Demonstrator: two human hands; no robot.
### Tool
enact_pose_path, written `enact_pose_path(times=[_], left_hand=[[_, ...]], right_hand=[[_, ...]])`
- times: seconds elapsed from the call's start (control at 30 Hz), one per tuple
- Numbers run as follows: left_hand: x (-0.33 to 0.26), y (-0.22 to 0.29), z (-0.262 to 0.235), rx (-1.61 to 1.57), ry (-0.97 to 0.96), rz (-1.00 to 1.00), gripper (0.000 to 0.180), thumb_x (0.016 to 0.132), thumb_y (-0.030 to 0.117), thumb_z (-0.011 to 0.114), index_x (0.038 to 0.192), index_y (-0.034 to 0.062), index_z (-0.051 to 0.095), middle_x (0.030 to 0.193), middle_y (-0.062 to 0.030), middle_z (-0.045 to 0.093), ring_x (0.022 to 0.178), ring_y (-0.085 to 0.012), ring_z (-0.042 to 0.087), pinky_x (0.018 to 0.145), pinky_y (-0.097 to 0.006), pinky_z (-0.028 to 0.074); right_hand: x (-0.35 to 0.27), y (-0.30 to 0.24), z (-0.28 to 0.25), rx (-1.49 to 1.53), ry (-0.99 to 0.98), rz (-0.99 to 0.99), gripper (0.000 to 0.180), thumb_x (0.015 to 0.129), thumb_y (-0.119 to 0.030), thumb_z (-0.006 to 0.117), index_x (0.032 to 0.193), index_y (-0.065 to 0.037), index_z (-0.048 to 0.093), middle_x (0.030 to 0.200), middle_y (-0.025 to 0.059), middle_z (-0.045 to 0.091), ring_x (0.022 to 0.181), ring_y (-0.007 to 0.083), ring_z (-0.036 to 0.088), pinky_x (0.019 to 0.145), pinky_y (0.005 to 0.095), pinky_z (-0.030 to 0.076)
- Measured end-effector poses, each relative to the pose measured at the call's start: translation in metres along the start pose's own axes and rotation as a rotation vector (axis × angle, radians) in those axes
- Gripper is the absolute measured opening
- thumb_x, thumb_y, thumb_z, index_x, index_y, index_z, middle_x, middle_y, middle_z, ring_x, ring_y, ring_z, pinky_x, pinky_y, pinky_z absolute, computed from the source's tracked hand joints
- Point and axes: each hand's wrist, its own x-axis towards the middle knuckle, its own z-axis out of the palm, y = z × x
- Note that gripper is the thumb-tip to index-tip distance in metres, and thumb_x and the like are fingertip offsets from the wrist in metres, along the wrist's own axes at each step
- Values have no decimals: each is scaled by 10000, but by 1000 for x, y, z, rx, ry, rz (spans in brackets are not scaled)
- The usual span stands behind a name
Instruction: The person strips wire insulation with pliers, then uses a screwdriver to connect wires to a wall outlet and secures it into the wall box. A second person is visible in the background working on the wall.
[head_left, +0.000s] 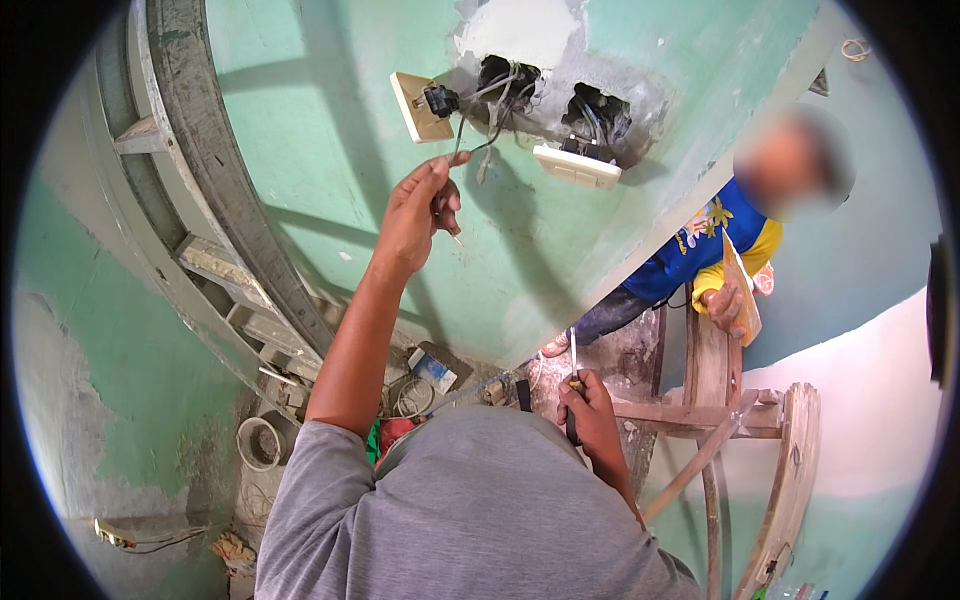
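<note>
My left hand [415, 215] is raised to the green wall, thumb and fingers pinched on a thin electrical wire [458, 145]. A pale wire end pokes out beneath its fingers. Just above hangs a cream wall plate [412, 108] with a black module on its back, wired to the left wall hole [508, 80]. At the right hole [598, 115], a second cream plate [578, 168] hangs tilted outward, with black modules behind it. Low near my body, my right hand [594, 415] grips a screwdriver [574, 384] with a dark and yellow handle, its shaft pointing up.
A ladder [215, 180] leans at left. Another person [690, 250] at right holds a flat board [738, 295]. Beside them stands a wooden frame [790, 480]. On the floor at lower left are a bucket [262, 443] and a blue-and-white box [432, 370].
</note>
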Motion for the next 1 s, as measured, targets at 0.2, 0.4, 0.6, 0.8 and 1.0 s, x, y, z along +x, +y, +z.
enact_pose_path(times=[0.2, 0.4, 0.6, 0.8, 1.0], left_hand=[[14, 1, 3, -27, -27, -21, 426, 1095, 331, 624, 1437, 77, 638, 851, 62, 627, 651, -30, 535, 620, -223, 534], [14, -13, -9, -102, -15, -45, 395, 1084, 297, 648, 1406, 68, 665, 970, 59, 671, 721, -30, 564, 651, -217, 557], [13, -12, -14, -122, -42, -70, 400, 1088, 298, 639, 1398, 46, 656, 975, 57, 672, 717, -32, 565, 643, -223, 560], [9, -5, -11, -96, -43, -76, 365, 1107, 278, 600, 1372, 33, 662, 873, 32, 675, 685, -51, 613, 634, -235, 562], [6, 0, -3, -36, -40, -87, 334, 1111, 297, 586, 1329, 67, 689, 841, 23, 685, 682, -81, 637, 651, -265, 565]], right_hand=[[0, 3, 6, -59, 33, -16, 182, 1045, -120, 644, 1169, -18, 559, 786, 23, 591, 645, 99, 569, 600, 268, 455], [2, 5, 15, -35, 49, -1, 200, 1045, -145, 651, 1167, -18, 556, 820, 16, 588, 646, 95, 568, 596, 267, 458], [3, 11, 22, -33, 36, 3, 202, 1042, -154, 659, 1153, -22, 552, 845, 11, 585, 648, 86, 565, 593, 266, 464], [3, 15, 25, -58, 43, 1, 204, 1044, -163, 660, 1150, -25, 553, 847, 6, 585, 646, 79, 562, 596, 262, 467], [2, 12, 26, -67, 67, 19, 194, 1043, -161, 659, 1140, -30, 555, 844, 3, 585, 650, 79, 564, 596, 260, 462]])
